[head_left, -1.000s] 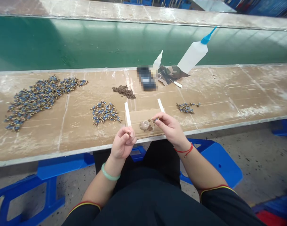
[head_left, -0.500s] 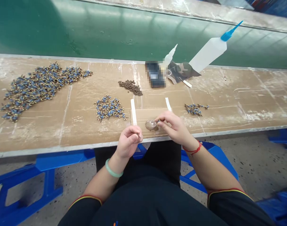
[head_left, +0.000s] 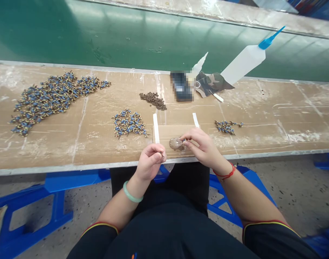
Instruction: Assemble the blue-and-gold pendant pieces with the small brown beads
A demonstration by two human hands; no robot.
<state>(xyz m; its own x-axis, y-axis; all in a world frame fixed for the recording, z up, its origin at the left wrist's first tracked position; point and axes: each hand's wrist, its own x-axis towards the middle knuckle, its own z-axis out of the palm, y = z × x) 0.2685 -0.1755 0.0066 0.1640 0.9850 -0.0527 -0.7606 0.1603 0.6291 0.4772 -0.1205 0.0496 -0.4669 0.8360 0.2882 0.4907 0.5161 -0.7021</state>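
Note:
My left hand (head_left: 151, 160) is closed in a pinch at the table's front edge, on something too small to make out. My right hand (head_left: 199, 145) pinches a small blue and brass piece (head_left: 184, 141) beside a small round clear dish (head_left: 175, 143). The dish rests on a cardboard piece (head_left: 167, 133) that has a white strip (head_left: 156, 128) at its left and another white strip (head_left: 195, 120) at its right. A few brown bits lie by the dish, partly hidden by my right fingers.
Blue and brass pieces form a large pile (head_left: 49, 100) at left, a smaller pile (head_left: 129, 123) and a little pile (head_left: 226, 127) at right. Behind are brown discs (head_left: 154, 100), a blurred dark object (head_left: 181, 86), a camouflage cloth (head_left: 214, 83) and a white bottle (head_left: 244, 64).
The whole view has shifted slightly, so the table and things appear a little further right. Both hands keep nearly the same pose and place by the dish and the cardboard.

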